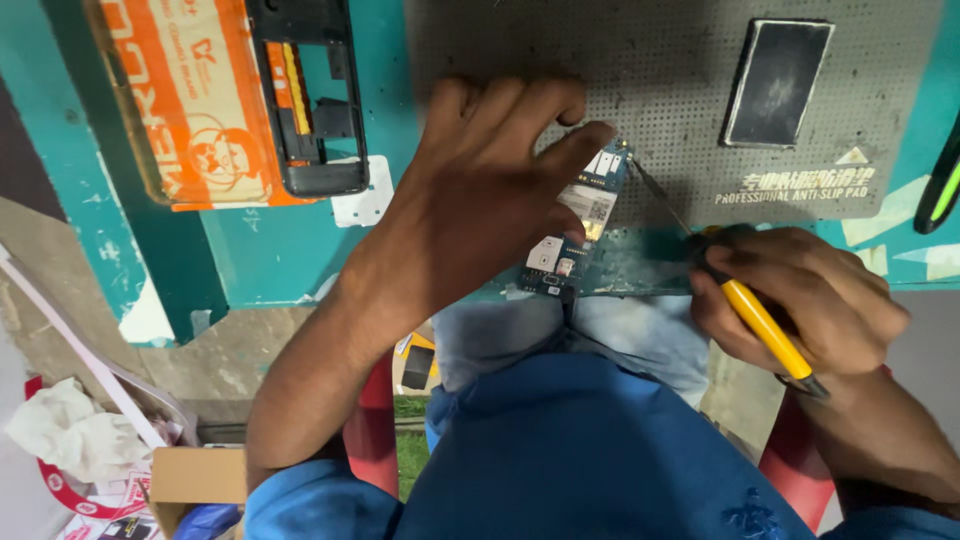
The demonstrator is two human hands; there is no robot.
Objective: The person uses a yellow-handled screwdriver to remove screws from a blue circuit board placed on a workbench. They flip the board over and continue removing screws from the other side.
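My left hand (pixel 490 190) presses down on a small blue circuit board (pixel 578 222) at the near edge of a grey perforated work mat (pixel 660 70), with fingers and thumb pinning it. My right hand (pixel 800 300) grips a yellow-handled soldering iron (pixel 765 325). Its thin metal tip (pixel 650 185) reaches to the board's upper right corner. A dark cable runs from the board's near end down over my lap.
A black phone frame (pixel 310 100) lies on an orange printed box (pixel 190 110) at the far left. A dark rectangular block (pixel 776 80) rests on the mat. A black and green tool (pixel 940 190) sits at the right edge. Crumpled white paper (pixel 60 430) lies on the floor.
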